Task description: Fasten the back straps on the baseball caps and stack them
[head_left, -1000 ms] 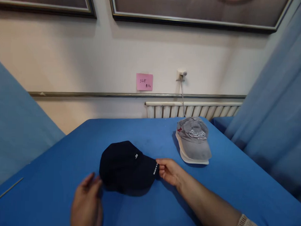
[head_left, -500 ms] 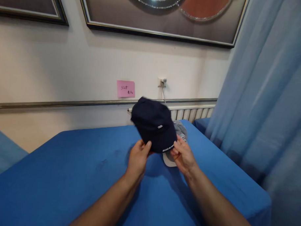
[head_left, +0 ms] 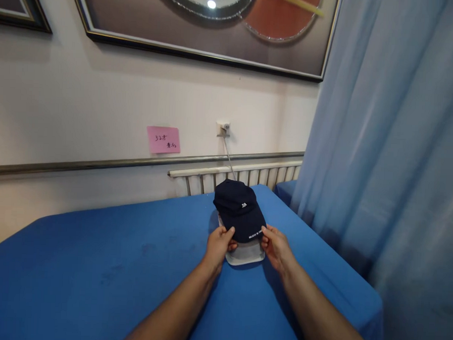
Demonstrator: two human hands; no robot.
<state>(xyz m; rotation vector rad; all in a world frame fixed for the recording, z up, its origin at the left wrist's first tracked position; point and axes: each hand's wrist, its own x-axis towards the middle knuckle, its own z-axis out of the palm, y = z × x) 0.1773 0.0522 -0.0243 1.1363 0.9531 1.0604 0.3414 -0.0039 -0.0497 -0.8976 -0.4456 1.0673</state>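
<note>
Left forearm [head_left: 175, 304] and right forearm [head_left: 314, 299] extended forward, bare, angled inward. Left hand [head_left: 219, 245] closed in pinch, thumb [head_left: 229, 233] laid uppermost, fingers [head_left: 233, 246] curled beneath. Right hand [head_left: 278, 247] pinched likewise, held near left at about same height.

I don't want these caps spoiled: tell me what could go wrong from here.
The left hand and right hand grip the navy baseball cap only by its brim, so its crown might tip or sag. A light-coloured cap brim juts out below it, so pressing down could bend that brim or push it askew.
</note>
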